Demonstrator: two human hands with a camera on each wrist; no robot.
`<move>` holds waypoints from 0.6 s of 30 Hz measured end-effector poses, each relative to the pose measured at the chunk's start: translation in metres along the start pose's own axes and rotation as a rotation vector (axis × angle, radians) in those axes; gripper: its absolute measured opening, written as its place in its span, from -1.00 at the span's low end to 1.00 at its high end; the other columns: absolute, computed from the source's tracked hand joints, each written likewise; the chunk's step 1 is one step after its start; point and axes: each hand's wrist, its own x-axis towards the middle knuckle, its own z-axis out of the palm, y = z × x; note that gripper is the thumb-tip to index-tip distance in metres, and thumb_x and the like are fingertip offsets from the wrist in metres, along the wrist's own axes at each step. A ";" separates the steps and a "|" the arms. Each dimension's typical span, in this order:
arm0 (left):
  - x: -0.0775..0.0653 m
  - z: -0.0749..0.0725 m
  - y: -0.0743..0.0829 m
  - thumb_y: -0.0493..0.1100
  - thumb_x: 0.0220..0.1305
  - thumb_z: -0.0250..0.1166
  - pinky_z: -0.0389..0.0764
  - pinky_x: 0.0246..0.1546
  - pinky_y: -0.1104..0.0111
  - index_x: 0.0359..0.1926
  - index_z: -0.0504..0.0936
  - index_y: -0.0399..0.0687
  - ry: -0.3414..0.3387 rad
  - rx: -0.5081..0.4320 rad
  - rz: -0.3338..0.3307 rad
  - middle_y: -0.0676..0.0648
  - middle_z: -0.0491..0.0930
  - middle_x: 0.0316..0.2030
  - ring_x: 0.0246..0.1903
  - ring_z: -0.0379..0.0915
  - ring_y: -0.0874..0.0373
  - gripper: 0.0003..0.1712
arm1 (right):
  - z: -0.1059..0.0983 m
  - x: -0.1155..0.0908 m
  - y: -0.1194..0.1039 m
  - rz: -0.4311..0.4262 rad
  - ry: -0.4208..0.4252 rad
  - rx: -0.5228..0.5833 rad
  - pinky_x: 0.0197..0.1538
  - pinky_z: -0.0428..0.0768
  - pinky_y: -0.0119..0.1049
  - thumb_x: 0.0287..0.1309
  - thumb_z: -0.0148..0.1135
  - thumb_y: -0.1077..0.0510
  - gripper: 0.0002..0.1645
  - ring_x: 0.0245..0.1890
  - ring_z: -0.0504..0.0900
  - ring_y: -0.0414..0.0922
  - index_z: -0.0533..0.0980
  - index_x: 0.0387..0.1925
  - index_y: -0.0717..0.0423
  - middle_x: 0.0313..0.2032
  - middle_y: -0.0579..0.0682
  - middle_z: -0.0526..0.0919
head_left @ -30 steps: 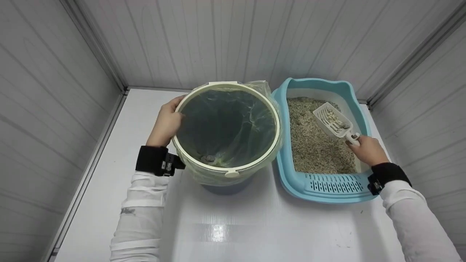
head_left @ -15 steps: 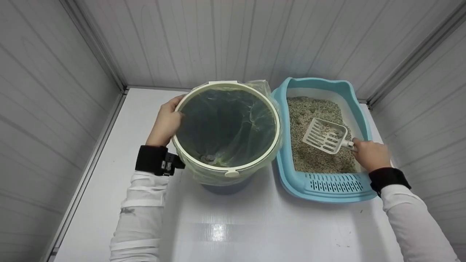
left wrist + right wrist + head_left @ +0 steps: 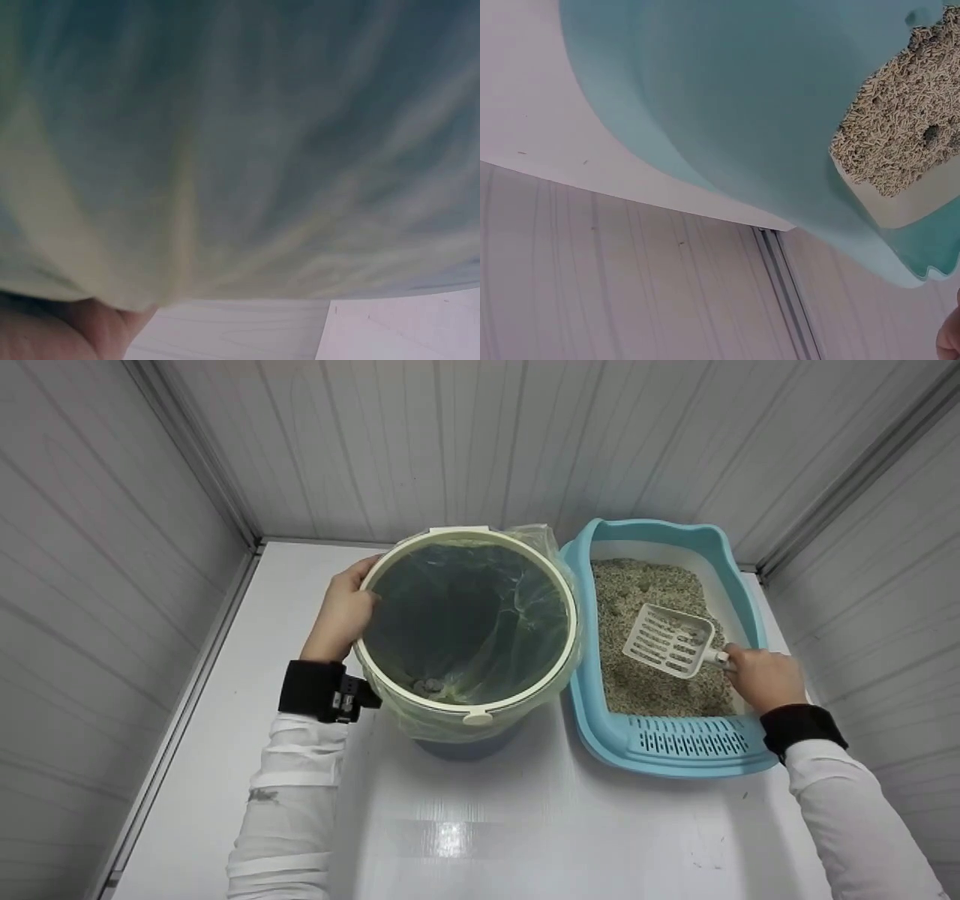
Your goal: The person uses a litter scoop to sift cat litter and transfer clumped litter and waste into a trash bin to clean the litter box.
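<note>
My left hand (image 3: 341,611) grips the left rim of a round bin (image 3: 465,711) lined with a translucent yellow bag (image 3: 487,660). A few dark clumps (image 3: 429,685) lie at the bottom of the bag. In the left wrist view the bin's bagged side (image 3: 247,172) fills most of the picture, above part of the hand (image 3: 67,330). Over the litter (image 3: 637,585) in a blue litter box (image 3: 600,727), my right hand (image 3: 769,679) holds a slotted white litter scoop (image 3: 670,639) by its handle. Little shows in the scoop. Only a sliver of that hand (image 3: 950,334) appears in the right wrist view.
The bin and the litter box stand side by side on a white table (image 3: 450,810). Panelled walls (image 3: 360,442) rise behind and at both sides. Small specks lie on the table at the lower right.
The scoop has turned and come nearer, from tilted toward the back left to pointing left. The pale bits in it have mostly gone. The left hand and the bin have stayed put.
</note>
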 end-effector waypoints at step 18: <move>0.000 0.002 0.000 -0.52 0.00 -0.16 0.37 0.08 0.20 0.26 0.24 -0.06 0.028 -0.003 0.004 -0.14 0.34 0.16 0.14 0.28 0.01 -0.27 | -0.057 0.040 0.007 0.191 -0.328 0.234 -0.71 0.23 -0.20 0.09 0.03 0.01 -0.68 -0.72 0.33 -0.05 0.35 -0.61 0.15 -0.72 0.05 0.37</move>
